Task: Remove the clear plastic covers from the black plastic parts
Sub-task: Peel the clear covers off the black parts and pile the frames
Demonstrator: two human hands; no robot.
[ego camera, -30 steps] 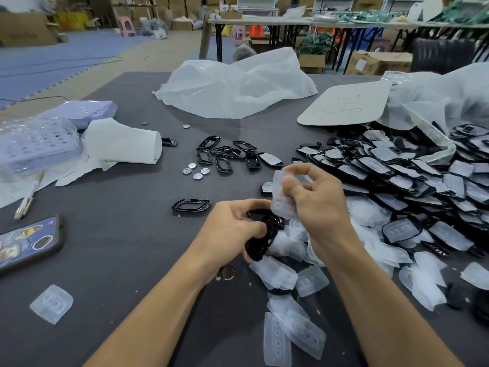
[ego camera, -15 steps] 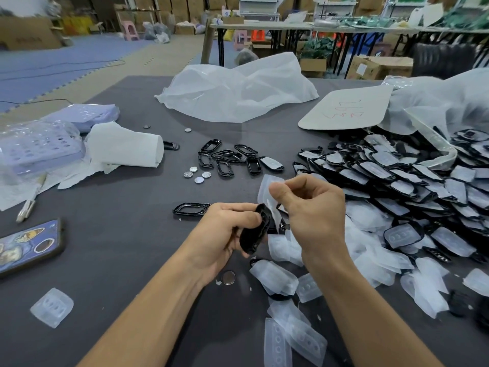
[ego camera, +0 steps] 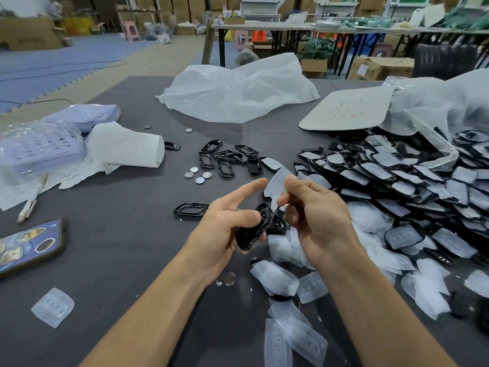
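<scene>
The left grip (ego camera: 225, 230) curls thumb and lower fingers round the black part (ego camera: 254, 227), index finger raised; so light a hold could let it slip to the counter (ego camera: 119, 260). The right grip (ego camera: 317, 221) pinches the clear cover (ego camera: 275, 182) just above the part, seemingly free; dropped rightward, it could land among unpeeled parts (ego camera: 381, 170).

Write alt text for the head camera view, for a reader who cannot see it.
The left hand grips a black plastic part while the right hand pinches a clear cover just above it, over a grey table. A heap of covered parts lies to the right, loose removed covers near the wrists, and bare black frames farther back.
</scene>
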